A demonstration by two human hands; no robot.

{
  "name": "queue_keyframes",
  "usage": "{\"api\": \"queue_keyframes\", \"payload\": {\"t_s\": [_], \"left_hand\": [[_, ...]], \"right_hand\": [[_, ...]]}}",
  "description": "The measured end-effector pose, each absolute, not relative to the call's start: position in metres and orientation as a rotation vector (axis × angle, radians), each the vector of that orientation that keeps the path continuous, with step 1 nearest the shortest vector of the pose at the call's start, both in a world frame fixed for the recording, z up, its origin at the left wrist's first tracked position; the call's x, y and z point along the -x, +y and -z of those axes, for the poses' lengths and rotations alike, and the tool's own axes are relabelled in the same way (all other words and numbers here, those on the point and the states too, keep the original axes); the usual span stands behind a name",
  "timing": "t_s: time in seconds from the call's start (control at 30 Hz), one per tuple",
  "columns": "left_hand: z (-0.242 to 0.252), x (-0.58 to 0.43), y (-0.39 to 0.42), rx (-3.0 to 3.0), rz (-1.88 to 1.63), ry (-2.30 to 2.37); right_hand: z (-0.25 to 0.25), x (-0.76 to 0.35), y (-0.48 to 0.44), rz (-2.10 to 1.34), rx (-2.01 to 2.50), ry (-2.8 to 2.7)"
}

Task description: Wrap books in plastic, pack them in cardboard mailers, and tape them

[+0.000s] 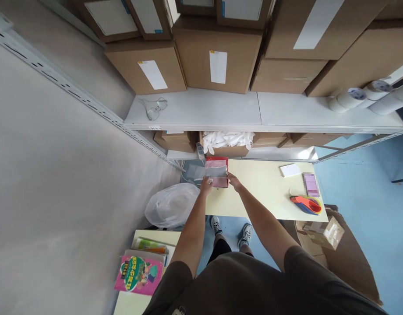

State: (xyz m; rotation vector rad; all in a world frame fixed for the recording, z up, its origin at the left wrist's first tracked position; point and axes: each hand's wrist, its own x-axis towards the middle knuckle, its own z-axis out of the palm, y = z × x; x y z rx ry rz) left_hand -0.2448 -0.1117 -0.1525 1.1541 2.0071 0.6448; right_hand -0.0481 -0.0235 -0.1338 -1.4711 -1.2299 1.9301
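Note:
Both my arms reach forward over a pale yellow table [263, 188]. My left hand [206, 184] grips the near left edge of a clear plastic bag [212, 171] that lies over a red book [217, 171] at the table's far left corner. My right hand [233, 180] pinches the near right corner of the same bag and book. Fingers of both hands are closed on it. Whether the book is partly inside the bag I cannot tell.
On the table lie a white pad [290, 170], a purple packet [311, 184] and an orange tape dispenser [306, 204]. A grey shelf [221, 109] carries cardboard boxes, glasses [154, 108] and tape rolls [359, 98]. A plastic sack [171, 204] sits at the left, colourful books [140, 271] nearer me.

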Motion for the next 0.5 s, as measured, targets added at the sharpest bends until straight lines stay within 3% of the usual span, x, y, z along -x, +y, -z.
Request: {"api": "queue_keyframes", "payload": {"t_s": [0.2,0.5], "left_hand": [[0.124,0.236,-0.126,-1.191,-0.575,2.035],[0.031,0.217,-0.171,-1.268,-0.878,2.173]], "right_hand": [[0.109,0.036,-0.032,-1.766,1.428,-1.271],[0.049,-0.042,-0.051,-1.593,1.324,-1.457]]}}
